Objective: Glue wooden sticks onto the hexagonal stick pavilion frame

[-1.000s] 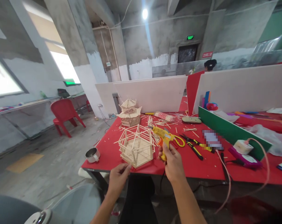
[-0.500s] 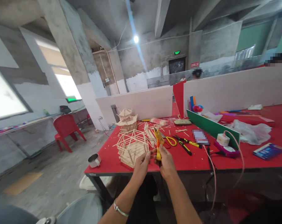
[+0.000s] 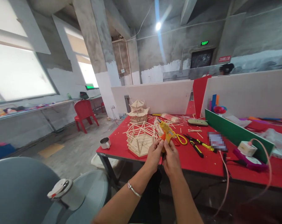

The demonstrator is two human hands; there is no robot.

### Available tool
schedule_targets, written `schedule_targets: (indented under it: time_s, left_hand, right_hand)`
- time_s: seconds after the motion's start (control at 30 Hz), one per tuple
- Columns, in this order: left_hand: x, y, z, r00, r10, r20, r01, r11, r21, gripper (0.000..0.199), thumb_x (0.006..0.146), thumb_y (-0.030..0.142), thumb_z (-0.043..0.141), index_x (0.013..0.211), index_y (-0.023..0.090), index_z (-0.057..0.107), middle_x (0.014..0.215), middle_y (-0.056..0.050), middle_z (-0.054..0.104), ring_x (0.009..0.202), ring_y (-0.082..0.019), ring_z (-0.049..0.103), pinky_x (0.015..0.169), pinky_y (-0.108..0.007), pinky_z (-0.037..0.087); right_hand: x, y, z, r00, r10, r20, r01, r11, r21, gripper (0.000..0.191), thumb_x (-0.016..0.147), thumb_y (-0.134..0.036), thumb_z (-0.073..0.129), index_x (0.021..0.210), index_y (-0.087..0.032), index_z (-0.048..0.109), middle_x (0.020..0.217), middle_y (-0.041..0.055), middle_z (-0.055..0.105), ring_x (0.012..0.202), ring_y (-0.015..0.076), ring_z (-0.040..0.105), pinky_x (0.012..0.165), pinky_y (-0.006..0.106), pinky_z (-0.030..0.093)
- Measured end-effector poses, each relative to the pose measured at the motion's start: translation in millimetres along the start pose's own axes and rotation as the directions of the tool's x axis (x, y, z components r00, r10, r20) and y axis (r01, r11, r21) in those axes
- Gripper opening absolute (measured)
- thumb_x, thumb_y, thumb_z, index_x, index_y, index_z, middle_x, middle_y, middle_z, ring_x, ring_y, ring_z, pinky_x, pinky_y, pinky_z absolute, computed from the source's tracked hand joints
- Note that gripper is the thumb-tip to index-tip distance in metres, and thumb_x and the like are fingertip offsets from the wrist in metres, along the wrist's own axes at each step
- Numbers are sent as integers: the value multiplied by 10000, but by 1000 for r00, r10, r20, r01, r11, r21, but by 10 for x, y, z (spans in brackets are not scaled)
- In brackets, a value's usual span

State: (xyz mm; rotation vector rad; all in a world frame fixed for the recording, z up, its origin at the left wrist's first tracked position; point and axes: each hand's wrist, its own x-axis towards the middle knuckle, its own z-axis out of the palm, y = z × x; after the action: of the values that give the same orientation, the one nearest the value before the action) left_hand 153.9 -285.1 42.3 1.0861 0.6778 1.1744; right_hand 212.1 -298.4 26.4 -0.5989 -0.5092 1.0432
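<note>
A yellow hot glue gun (image 3: 168, 132) with an orange trigger is held up over the table's front edge, its nozzle pointing up and away to the left. My right hand (image 3: 172, 157) is closed around its handle. My left hand (image 3: 155, 153) is closed too, with thumb and fingers against the trigger side of the handle; whether a small piece is also pinched there is hidden. Just left of my hands stands an open hexagonal frame of wooden sticks (image 3: 141, 146). Behind it is a tiered pagoda model (image 3: 138, 112) of the same sticks. Loose sticks (image 3: 158, 128) lie beyond the gun.
On the red table (image 3: 122, 140) a metal cup (image 3: 105, 143) stands at the left corner. To the right are yellow-handled scissors (image 3: 182, 139), pliers (image 3: 197, 147), a phone (image 3: 216, 141), and a plug (image 3: 247, 148) with cable by a green board (image 3: 238, 132). A lidded mug (image 3: 68, 194) sits on a grey chair.
My view has swung to the left. The glue gun has tilted from nearly upright, and my left hand has come from beside it onto its handle. The stick models look unchanged.
</note>
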Motion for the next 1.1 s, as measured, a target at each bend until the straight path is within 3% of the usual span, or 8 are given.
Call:
schedule_targets:
  time_s: [0.2, 0.33, 0.53, 0.67, 0.8, 0.97, 1.1]
  left_hand:
    - [-249, 104, 41, 999, 12, 38, -11, 1000, -26, 430, 698, 521, 783, 902, 157, 681, 690, 25, 580, 613, -90, 501, 616, -218, 406]
    - [-372, 234, -56, 997, 53, 57, -52, 999, -9, 476, 708, 497, 788, 1047, 179, 684, 910, -26, 682, 738, -116, 595, 692, -228, 456]
    - [-515, 333, -210, 990, 93, 108, -100, 993, 59, 500, 735, 486, 772, 1125, 188, 679, 1124, -85, 690, 960, -200, 648, 778, -264, 501]
    - [-563, 355, -264, 990, 82, 115, -91, 994, 68, 495, 748, 480, 763, 1146, 197, 679, 1211, -97, 671, 1038, -225, 643, 807, -267, 510]
    - [-544, 331, -328, 990, 88, 109, -98, 991, 86, 488, 744, 475, 766, 1146, 206, 699, 1146, -77, 700, 1060, -226, 638, 865, -282, 512]
    - [-517, 190, -383, 986, 44, 158, -63, 991, 120, 550, 748, 524, 740, 1192, 203, 684, 1049, -72, 721, 984, -211, 657, 808, -282, 519]
    - [-471, -23, -398, 985, -65, 157, 27, 971, 236, 586, 755, 559, 711, 1196, 175, 673, 1064, -100, 722, 928, -214, 668, 725, -280, 510]
  right_hand:
    - [-213, -88, 55, 999, -44, -31, 44, 999, -2, 368, 757, -473, 751, 1033, -251, 652, 985, -4, 724, 941, 178, 672, 842, 309, 521]
    - [-312, -103, 203, 998, -61, -19, 61, 998, 0, 368, 739, -490, 765, 995, -250, 656, 875, -19, 713, 813, 173, 678, 741, 304, 542]
    - [-475, -45, 372, 992, -123, -42, 122, 992, -32, 407, 743, -557, 734, 982, -240, 642, 856, -17, 705, 805, 172, 672, 718, 293, 537]
    - [-556, -19, 438, 988, -138, -65, 132, 988, -86, 411, 759, -611, 690, 842, -216, 610, 755, -23, 673, 678, 149, 648, 655, 280, 529]
    - [-561, 41, 467, 986, -146, -78, 133, 979, -156, 449, 779, -660, 628, 859, -220, 584, 746, -16, 669, 569, 138, 617, 572, 279, 517]
    - [-438, 58, 263, 973, -204, -111, 159, 933, -323, 475, 784, -700, 573, 859, -234, 527, 653, -43, 611, 576, 142, 620, 565, 265, 513]
    - [-224, -69, -211, 964, -232, -129, 123, 823, -555, 481, 749, -675, 603, 904, -224, 543, 658, -34, 617, 581, 149, 633, 553, 261, 512]
